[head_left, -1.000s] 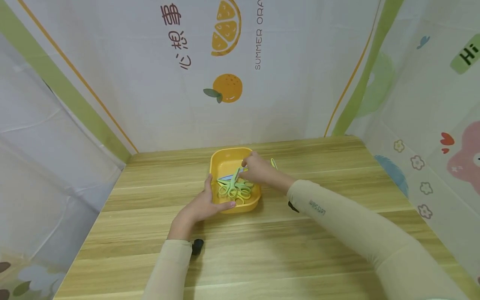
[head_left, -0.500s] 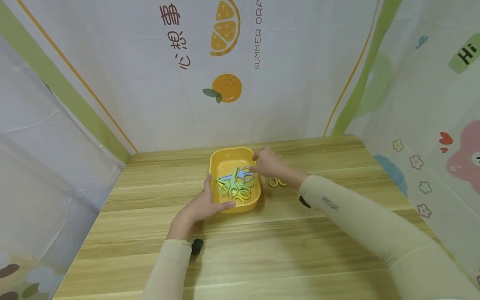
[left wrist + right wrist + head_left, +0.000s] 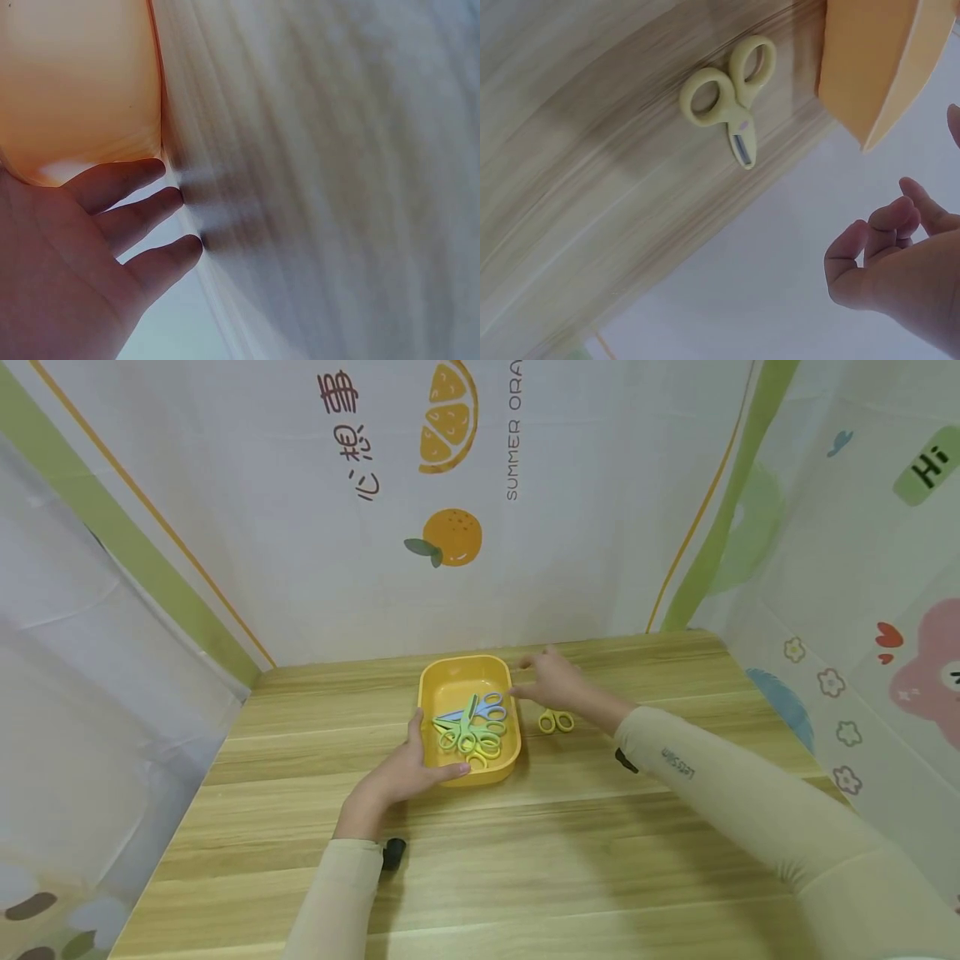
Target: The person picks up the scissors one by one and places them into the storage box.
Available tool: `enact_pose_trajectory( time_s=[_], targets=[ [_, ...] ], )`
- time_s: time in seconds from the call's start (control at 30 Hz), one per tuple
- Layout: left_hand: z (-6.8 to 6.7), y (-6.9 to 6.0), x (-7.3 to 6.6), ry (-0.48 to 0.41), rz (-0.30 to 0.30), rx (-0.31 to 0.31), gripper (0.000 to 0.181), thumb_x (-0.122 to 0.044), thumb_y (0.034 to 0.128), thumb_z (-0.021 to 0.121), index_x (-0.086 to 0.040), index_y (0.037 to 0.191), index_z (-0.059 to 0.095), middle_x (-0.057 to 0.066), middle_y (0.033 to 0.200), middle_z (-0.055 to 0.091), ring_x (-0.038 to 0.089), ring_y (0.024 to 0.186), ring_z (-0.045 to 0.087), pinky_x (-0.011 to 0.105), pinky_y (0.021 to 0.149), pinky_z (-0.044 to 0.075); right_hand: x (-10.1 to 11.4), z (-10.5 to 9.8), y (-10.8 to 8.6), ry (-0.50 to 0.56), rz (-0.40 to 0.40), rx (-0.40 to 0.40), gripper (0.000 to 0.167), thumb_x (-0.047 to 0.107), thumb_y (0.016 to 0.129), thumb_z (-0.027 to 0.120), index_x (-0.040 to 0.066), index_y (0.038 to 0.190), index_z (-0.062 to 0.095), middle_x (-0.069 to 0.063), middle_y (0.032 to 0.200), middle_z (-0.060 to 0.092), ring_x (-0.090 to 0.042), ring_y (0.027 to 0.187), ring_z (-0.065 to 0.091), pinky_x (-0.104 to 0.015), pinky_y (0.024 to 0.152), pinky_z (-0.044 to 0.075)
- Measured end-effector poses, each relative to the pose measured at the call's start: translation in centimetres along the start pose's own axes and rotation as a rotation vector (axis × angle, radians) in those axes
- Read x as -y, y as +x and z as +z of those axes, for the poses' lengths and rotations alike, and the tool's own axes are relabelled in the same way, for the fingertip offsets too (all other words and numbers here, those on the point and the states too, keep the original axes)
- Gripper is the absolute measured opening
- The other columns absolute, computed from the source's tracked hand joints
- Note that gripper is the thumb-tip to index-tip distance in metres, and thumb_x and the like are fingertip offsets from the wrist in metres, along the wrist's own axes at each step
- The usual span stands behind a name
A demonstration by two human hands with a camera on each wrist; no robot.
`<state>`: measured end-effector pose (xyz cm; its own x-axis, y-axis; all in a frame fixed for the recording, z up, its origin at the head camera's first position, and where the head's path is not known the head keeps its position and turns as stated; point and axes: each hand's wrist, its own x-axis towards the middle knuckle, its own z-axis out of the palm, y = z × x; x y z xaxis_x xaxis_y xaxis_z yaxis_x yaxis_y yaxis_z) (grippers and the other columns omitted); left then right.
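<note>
My left hand (image 3: 397, 770) braces the near left corner of a yellow tray (image 3: 450, 671), thumb along the front and fingers along the left side. In the left wrist view this hand's fingers (image 3: 154, 262) are extended, tips down at the tabletop. Several pairs of scissors lie overlapping inside the tray, among them blue scissors (image 3: 491, 712), green scissors (image 3: 467, 731) and yellow scissors partly covered. My right hand (image 3: 558, 681) hovers just right of the tray, fingers loosely bent, holding nothing. Below it, yellow scissors (image 3: 739, 112) lie on the table.
The wooden table (image 3: 480, 868) meets a white printed curtain (image 3: 360, 585) at its back edge. More printed cloth hangs to the left and right. A small black object (image 3: 393, 853) sits at my left wrist.
My right hand has left the tray and moved right, letting go of the scissors there. The yellow scissors on the table have come into view beneath it. My left hand has stayed put.
</note>
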<state>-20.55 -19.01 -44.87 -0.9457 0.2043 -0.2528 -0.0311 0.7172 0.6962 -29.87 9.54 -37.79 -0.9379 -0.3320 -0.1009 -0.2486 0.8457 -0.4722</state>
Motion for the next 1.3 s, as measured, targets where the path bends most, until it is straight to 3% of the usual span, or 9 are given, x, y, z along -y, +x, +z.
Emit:
enact_pose_trajectory(
  time_s=[0.17, 0.4, 0.57, 0.73, 0.93, 1.3],
  targets=[
    [0.0, 0.0, 0.0, -0.005, 0.001, 0.003, 0.145, -0.074, 0.0809, 0.080, -0.015, 0.169, -0.018, 0.035, 0.169, 0.030, 0.048, 0.156, 0.037, 0.062, 0.128, 0.031, -0.8, 0.1, 0.0, 0.032, 0.017, -0.002, 0.073, 0.050, 0.102, 0.069, 0.005, 0.157, 0.049, -0.028, 0.160, 0.041, -0.048, 0.142, 0.052, -0.074, 0.118, 0.038],
    [0.0, -0.1, 0.0, -0.011, 0.001, 0.006, 0.144, -0.073, 0.0811, 0.080, -0.015, 0.169, -0.018, 0.034, 0.170, 0.028, 0.048, 0.158, 0.034, 0.062, 0.129, 0.030, -1.5, 0.2, -0.4, 0.048, 0.017, -0.011, 0.074, 0.048, 0.106, 0.064, 0.006, 0.161, 0.041, -0.031, 0.164, 0.035, -0.051, 0.140, 0.053, -0.071, 0.117, 0.042],
    [0.0, -0.1, -0.1, -0.010, -0.003, 0.003, 0.144, -0.073, 0.0812, 0.080, -0.016, 0.170, -0.018, 0.034, 0.170, 0.028, 0.048, 0.158, 0.034, 0.062, 0.129, 0.030, -2.3, 0.7, -0.6, 0.061, 0.017, -0.006, 0.074, 0.049, 0.106, 0.063, 0.004, 0.161, 0.040, -0.033, 0.164, 0.033, -0.051, 0.142, 0.051, -0.064, 0.116, 0.046],
    [0.0, -0.1, -0.1, -0.008, -0.006, 0.002, 0.144, -0.074, 0.0810, 0.080, -0.016, 0.170, -0.017, 0.034, 0.170, 0.028, 0.048, 0.158, 0.034, 0.062, 0.129, 0.030, -3.7, 1.7, -0.7, 0.027, 0.060, -0.008, 0.077, 0.056, 0.104, 0.063, 0.008, 0.160, 0.043, -0.035, 0.168, 0.024, -0.052, 0.151, 0.040, -0.066, 0.120, 0.042],
    [0.1, -0.1, -0.1, -0.001, -0.005, -0.003, 0.143, -0.074, 0.0809, 0.080, -0.015, 0.170, -0.016, 0.034, 0.170, 0.029, 0.048, 0.158, 0.034, 0.062, 0.129, 0.030, -5.2, 3.3, -0.9, 0.024, 0.083, -0.002, 0.080, 0.052, 0.102, 0.068, 0.001, 0.158, 0.043, -0.035, 0.158, 0.035, -0.048, 0.138, 0.054, -0.061, 0.113, 0.050],
    [0.1, -0.1, -0.1, -0.011, -0.010, 0.000, 0.144, -0.074, 0.0810, 0.080, -0.016, 0.170, -0.017, 0.033, 0.171, 0.027, 0.048, 0.159, 0.032, 0.062, 0.129, 0.029, -6.9, 4.6, -1.5, 0.066, 0.134, 0.024, 0.094, 0.058, 0.098, 0.072, -0.005, 0.157, 0.036, -0.034, 0.150, 0.039, -0.041, 0.126, 0.055, -0.058, 0.113, 0.049]
  ],
)
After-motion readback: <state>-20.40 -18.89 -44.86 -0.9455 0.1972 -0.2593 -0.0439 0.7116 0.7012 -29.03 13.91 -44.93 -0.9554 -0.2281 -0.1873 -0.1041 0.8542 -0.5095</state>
